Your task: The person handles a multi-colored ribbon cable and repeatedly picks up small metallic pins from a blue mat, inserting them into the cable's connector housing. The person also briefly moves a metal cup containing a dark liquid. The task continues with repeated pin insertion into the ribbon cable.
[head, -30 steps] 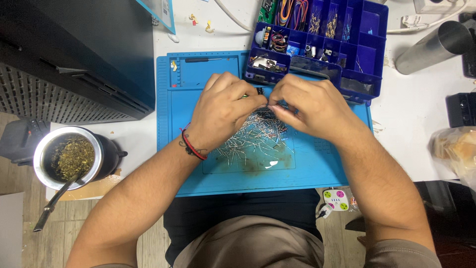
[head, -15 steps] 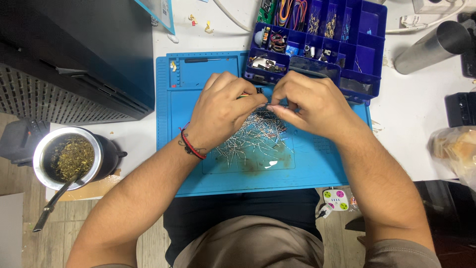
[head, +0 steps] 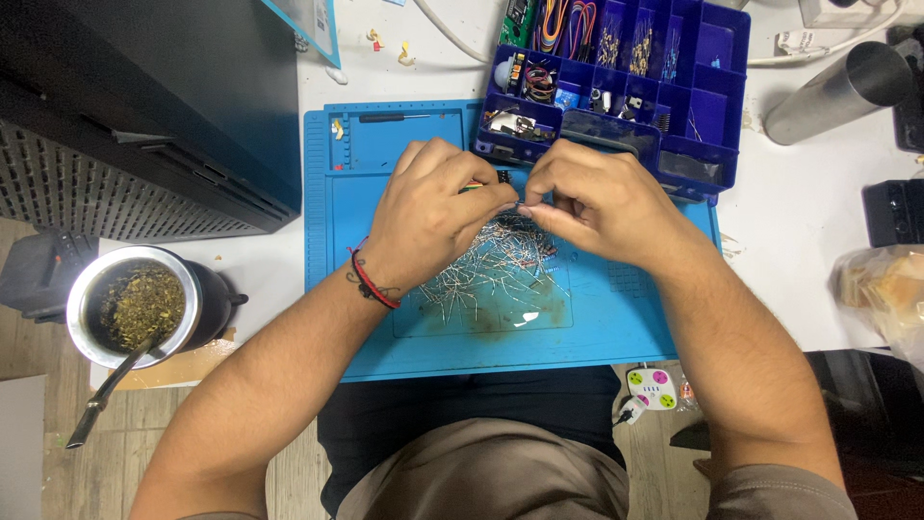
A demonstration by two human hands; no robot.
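Both hands meet over a blue work mat (head: 616, 327). My left hand (head: 433, 207), with a red cord at the wrist, pinches small wire-legged parts against the fingertips of my right hand (head: 592, 197). Under and between them lies a pile of small components with thin metal leads (head: 491, 274). What exactly sits between the fingertips is mostly hidden by the fingers. Just behind the hands stands an open blue compartment box (head: 717, 106) with several sorted parts and wires.
A metal cup of green herb with a straw (head: 135, 308) sits at the left edge. A black computer case (head: 144, 116) fills the upper left. A steel cylinder (head: 837, 91) lies at the upper right, a plastic bag (head: 885, 289) at the right edge.
The hands have stayed together over the pile; only the fingers have shifted slightly at the pinch point.
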